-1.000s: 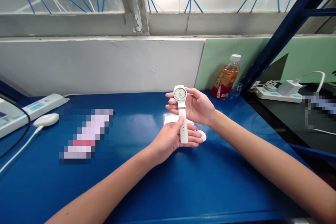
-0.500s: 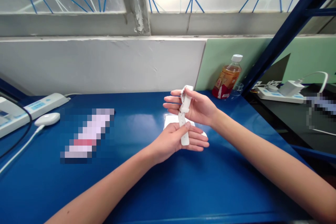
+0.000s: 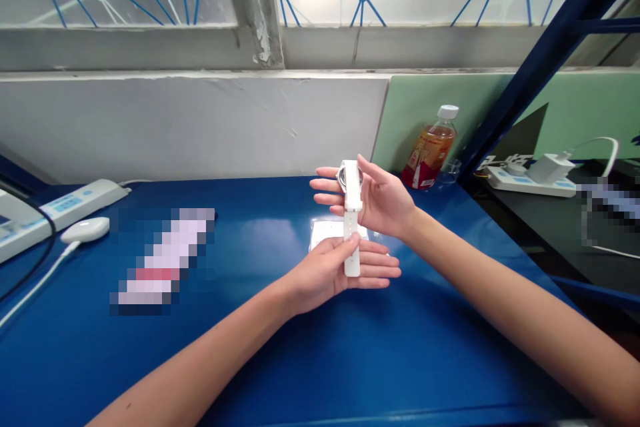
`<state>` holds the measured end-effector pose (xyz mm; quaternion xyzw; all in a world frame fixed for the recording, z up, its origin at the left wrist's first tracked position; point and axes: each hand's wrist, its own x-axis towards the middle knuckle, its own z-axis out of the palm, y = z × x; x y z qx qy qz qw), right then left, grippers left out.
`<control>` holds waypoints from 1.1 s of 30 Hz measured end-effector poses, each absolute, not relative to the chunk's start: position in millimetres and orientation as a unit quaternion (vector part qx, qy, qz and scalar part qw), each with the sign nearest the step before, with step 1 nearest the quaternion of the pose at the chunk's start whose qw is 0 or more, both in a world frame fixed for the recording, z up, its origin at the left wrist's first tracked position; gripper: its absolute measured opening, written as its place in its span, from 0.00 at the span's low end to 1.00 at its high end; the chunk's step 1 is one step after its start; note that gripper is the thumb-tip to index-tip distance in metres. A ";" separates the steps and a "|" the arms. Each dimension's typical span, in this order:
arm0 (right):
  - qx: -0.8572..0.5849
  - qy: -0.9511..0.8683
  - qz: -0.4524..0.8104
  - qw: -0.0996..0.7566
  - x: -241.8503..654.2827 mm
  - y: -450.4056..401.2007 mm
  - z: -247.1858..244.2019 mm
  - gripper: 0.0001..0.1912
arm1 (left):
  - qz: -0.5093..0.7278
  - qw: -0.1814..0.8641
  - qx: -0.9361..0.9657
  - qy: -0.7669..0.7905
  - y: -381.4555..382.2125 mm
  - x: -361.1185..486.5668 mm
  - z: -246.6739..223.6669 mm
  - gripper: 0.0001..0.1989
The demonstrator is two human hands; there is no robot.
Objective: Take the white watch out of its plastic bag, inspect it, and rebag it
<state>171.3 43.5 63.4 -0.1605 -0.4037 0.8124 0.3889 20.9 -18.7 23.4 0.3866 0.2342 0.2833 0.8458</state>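
Observation:
A white wristwatch [image 3: 353, 187] hangs stretched out between my hands, its buckle half at the top and its holed strap end pointing down. With the thumb pressed on that strap end, my left hand [image 3: 325, 263] pinches it against the fingers, which lie extended to the right. Behind the upper part of the watch is my right hand [image 3: 385, 200], palm facing me, fingers stretched out and thumb raised off the strap. The watch case lies against its fingers, partly covered by the strap. Below, a flat white item [image 3: 323, 230] on the blue table is partly hidden by my hands.
A blurred-out pinkish object [image 3: 167, 257] lies on the table [image 3: 250, 360] at left. Beyond it are a white charger with cable [image 3: 85, 230] and a power strip [image 3: 75, 203]. A drink bottle [image 3: 430, 150] stands by a blue post [image 3: 520, 60]; another power strip [image 3: 530, 181] sits right.
My right thumb has lifted off the watch and now points up. The watch has turned so its strap runs straight and the round case shows. My left hand keeps its pinch.

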 end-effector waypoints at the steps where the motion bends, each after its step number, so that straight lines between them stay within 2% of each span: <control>1: -0.155 -0.399 0.816 0.388 171.2 43.3 63.6 0.33 | 0.282 0.847 0.388 0.230 -18.3 20.1 23.6 0.20; 4: -0.137 -0.390 0.824 0.387 170.7 42.2 64.1 0.37 | 0.272 0.850 0.395 0.218 -17.1 18.0 23.7 0.20; 10: -0.113 -0.391 0.832 0.378 169.9 41.2 64.7 0.40 | 0.258 0.855 0.398 0.211 -15.4 16.5 22.4 0.21; 22: -0.107 -0.391 0.835 0.372 171.5 43.9 61.9 0.42 | 0.259 0.851 0.399 0.222 -15.7 16.8 21.6 0.22; 33: -0.107 -0.390 0.833 0.377 171.5 43.7 61.8 0.35 | 0.263 0.853 0.392 0.225 -14.4 18.6 20.9 0.23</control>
